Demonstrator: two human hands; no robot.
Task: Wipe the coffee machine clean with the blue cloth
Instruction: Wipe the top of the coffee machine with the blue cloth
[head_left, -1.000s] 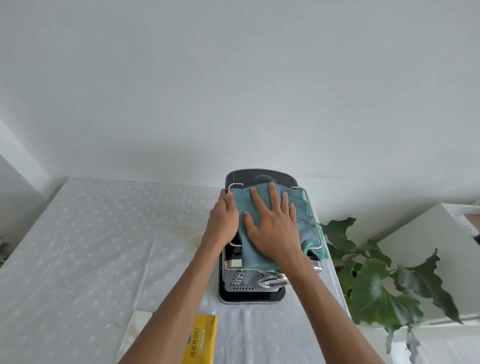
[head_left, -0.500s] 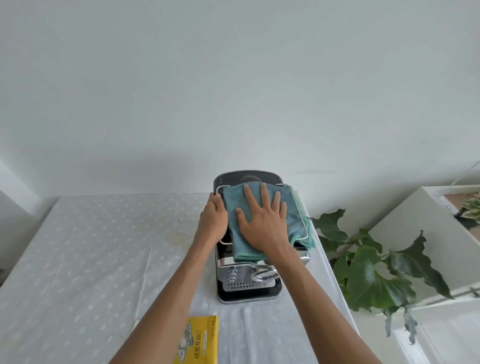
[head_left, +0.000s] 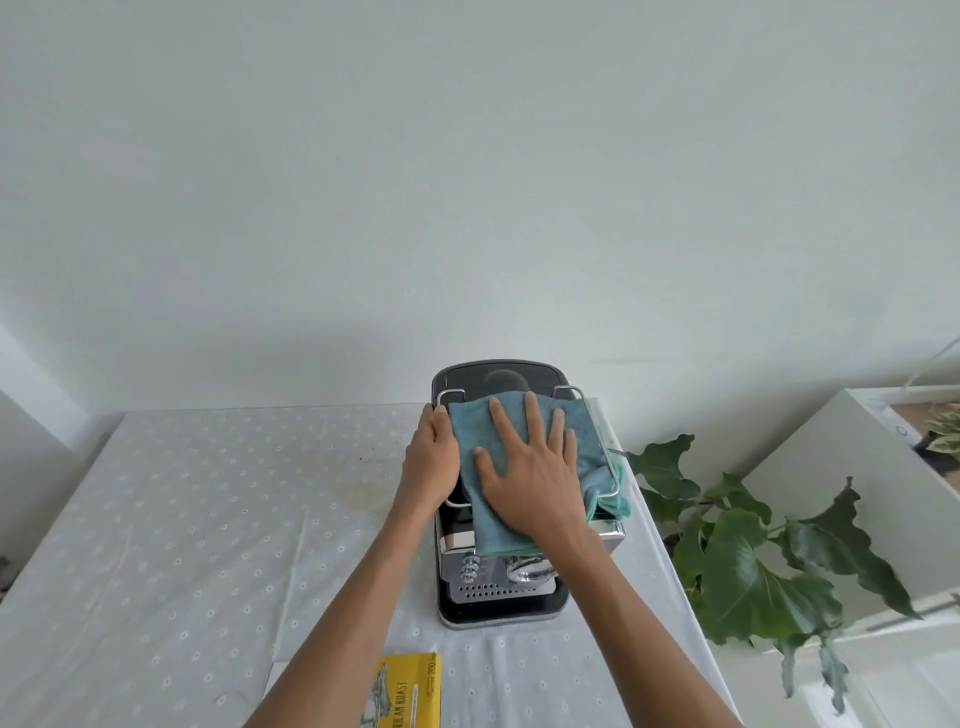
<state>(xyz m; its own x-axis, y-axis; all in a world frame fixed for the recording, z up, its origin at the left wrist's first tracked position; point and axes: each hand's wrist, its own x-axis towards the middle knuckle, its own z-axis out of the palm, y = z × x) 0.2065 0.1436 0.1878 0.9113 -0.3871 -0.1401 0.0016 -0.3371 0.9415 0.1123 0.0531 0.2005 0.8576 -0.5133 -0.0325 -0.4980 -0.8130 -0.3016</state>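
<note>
A white dotted tablecloth (head_left: 171, 519) covers the table; at its far right edge stands the black-and-chrome coffee machine (head_left: 501, 597). The teal-blue microfibre cloth (head_left: 470, 431) lies on its top — right hand (head_left: 530, 467) flat, fingers spread, pressing it. Left hand (head_left: 431, 457) curled, gripping the machine's left side.

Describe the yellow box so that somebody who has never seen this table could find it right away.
Start at the white dotted tablecloth and find the coffee machine near its right edge. Come straight toward the near edge: the yellow box lies flat there, between the person's forearms. It is the only yellow thing, with dark lettering on it.
</note>
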